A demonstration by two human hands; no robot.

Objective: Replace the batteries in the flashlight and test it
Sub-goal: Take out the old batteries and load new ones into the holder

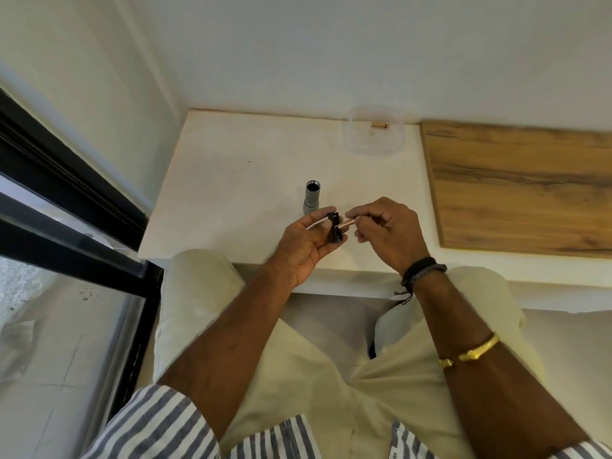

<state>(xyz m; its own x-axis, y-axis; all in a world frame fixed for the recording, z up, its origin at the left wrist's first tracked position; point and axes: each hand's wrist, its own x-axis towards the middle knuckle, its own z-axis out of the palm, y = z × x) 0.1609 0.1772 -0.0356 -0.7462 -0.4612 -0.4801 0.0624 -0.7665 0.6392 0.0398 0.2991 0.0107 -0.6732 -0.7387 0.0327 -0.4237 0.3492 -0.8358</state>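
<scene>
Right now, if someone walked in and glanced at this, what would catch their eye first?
The two hands meeting in the middle: the left hand holds a black battery holder while the right hand pinches a copper-coloured battery at its side. Just behind them a grey flashlight body stands upright on the white table, open end up. At the table's back edge, a clear container holds a second battery.

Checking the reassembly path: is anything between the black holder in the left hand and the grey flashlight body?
Nothing visible. The flashlight body stands open end up just beyond the holder that the left hand grips.
</scene>
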